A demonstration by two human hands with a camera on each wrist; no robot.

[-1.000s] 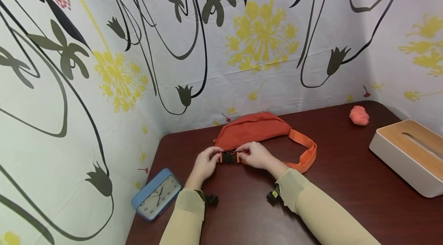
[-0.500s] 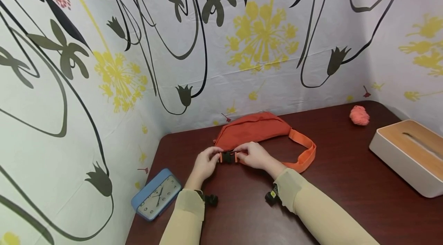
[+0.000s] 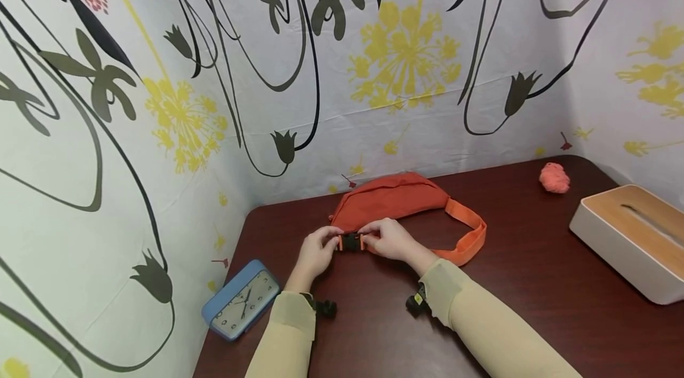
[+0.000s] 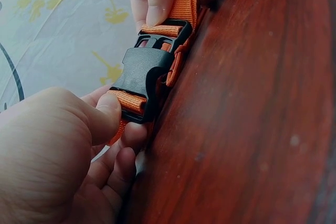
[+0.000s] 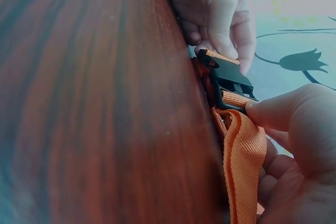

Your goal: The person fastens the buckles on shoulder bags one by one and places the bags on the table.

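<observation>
An orange-red waist bag (image 3: 392, 203) lies at the back of the table, its bright orange strap (image 3: 472, 241) looping round on the right. In front of the bag is its black side-release buckle (image 3: 351, 241). My left hand (image 3: 316, 254) pinches the socket half (image 4: 139, 72) between thumb and fingers, at its webbing end. With thumb and fingertips, my right hand (image 3: 394, 240) grips the prong half (image 5: 226, 100) and the webbing on it. The prongs sit inside the socket, and a small open part of the prong frame shows between the halves in the left wrist view.
A blue-framed clock (image 3: 241, 301) leans near the table's left edge. On the right stand a white tissue box with a wooden top (image 3: 625, 241) and a pink ball of yarn (image 3: 554, 178). A patterned cloth wall (image 3: 342, 129) borders the table.
My right hand has shifted slightly left, bringing the prong half further into the socket half. The strap loop has followed a little leftward; my left hand stays nearly still.
</observation>
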